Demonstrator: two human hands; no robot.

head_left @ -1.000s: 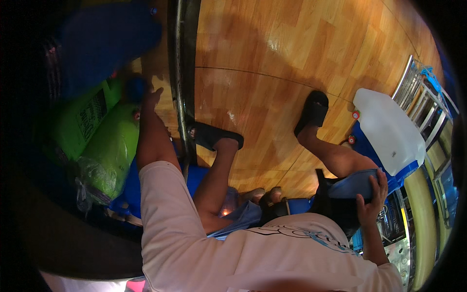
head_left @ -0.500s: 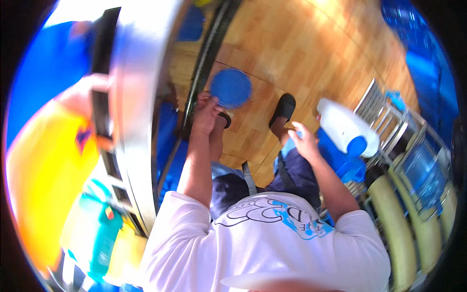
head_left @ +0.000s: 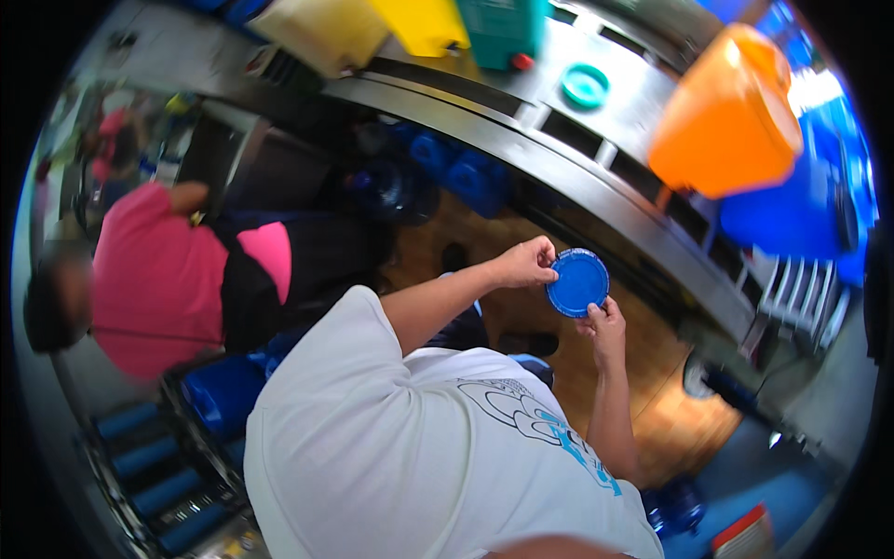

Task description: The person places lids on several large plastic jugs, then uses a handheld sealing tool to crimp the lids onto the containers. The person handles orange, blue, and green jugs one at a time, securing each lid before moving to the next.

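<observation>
A round blue lid (head_left: pixel 578 284) with a raised rim is held out in front of my body, its flat face turned up toward me. My left hand (head_left: pixel 528 262) is closed on the lid's left edge, thumb and fingers pinching the rim. At the lower right edge, my right hand (head_left: pixel 607 334) grips the same lid between thumb and fingers. Beyond the lid runs a metal bench (head_left: pixel 521 130), on which lies a green ring-shaped lid (head_left: pixel 585 86).
An orange jerrycan (head_left: pixel 731 116) and a green container (head_left: pixel 503 33) stand on the bench. Blue water jugs (head_left: pixel 396 191) sit beneath it. At left, a person in a pink shirt (head_left: pixel 163 279) bends near me. A roller conveyor (head_left: pixel 158 475) lies lower left.
My view and body have turned strongly. Earlier only my left hand held the blue lid and my right hand was apart from it; now both hands grip it.
</observation>
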